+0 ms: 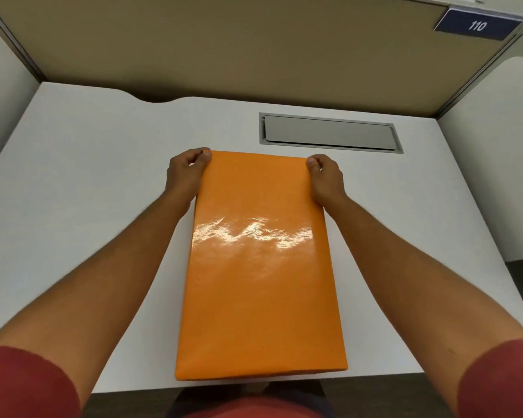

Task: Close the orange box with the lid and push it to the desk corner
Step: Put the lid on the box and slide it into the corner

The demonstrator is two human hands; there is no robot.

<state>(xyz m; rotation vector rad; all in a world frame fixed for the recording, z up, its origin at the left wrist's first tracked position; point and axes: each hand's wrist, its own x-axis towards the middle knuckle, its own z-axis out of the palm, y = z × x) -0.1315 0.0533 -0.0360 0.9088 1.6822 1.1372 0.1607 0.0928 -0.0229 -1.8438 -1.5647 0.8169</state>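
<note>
Red sleeves, both forearms reaching forward. Orange lid: glossy, lying lengthwise between the hands over the white table, near end at the table's front edge. Left hand and right hand: fingers curled, gripping the lid's far corners. Grey recessed hatch: just beyond the right hand.
</note>
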